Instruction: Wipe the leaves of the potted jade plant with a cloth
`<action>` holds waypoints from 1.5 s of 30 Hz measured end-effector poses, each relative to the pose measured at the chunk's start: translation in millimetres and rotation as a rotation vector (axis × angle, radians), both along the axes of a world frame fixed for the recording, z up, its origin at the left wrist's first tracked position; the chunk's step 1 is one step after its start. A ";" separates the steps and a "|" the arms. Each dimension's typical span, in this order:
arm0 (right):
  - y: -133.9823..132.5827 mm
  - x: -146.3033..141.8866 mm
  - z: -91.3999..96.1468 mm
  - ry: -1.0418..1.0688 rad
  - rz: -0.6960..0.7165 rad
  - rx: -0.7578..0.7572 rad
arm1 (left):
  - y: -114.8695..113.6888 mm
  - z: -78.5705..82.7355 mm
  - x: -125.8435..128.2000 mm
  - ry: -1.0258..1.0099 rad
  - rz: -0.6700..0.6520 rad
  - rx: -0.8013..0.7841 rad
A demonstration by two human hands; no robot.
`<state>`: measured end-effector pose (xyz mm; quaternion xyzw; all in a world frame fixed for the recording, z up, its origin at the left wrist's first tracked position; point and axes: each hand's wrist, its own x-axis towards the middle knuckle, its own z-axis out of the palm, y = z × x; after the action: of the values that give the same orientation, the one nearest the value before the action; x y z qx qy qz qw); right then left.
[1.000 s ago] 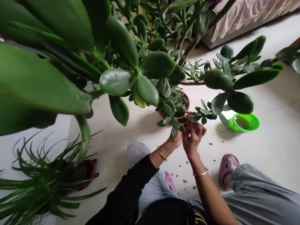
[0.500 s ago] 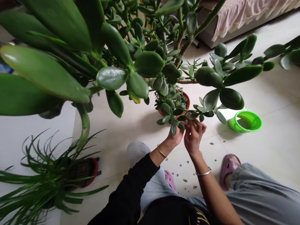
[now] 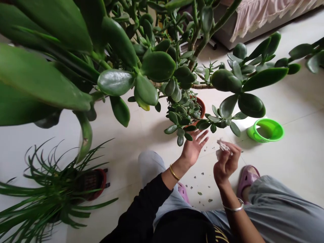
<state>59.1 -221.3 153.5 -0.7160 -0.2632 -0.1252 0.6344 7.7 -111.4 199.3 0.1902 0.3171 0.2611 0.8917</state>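
A large jade plant (image 3: 157,67) with thick glossy leaves fills the upper part of the view; its reddish pot (image 3: 201,105) stands on the pale tiled floor. My left hand (image 3: 193,148) is raised, palm up, fingers spread, just under a low leafy twig (image 3: 179,126) and holds nothing. My right hand (image 3: 226,162) is lower and to the right, fingers pinched round a small crumpled white wad (image 3: 222,146), apart from the leaves. Both wrists wear bangles.
A bright green plastic cup or small pot (image 3: 265,130) stands on the floor at right. A spiky grass-like plant in a dark red pot (image 3: 95,182) sits at lower left. Small leaf bits (image 3: 199,185) litter the tiles between my pink slippers (image 3: 246,179). A bed frill (image 3: 265,13) shows top right.
Both hands have come away from the low twig. The right hand dropped down and right, holding the white wad; the left hand opened with fingers spread.
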 end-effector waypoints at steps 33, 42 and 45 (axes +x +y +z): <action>13.1 22.3 35.5 -0.460 0.146 -0.403 | -15.1 24.5 25.6 -0.116 0.009 0.033; -5.3 14.2 34.3 -0.441 0.143 -0.294 | -19.2 13.2 21.2 -0.093 0.039 0.239; -6.2 7.0 38.7 -0.530 0.092 -0.221 | -20.9 16.6 18.0 -0.058 0.109 0.397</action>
<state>66.0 -227.5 192.2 -0.7105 -0.4640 -0.2494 0.4665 25.7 -132.3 215.9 0.3372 0.2435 0.3715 0.8300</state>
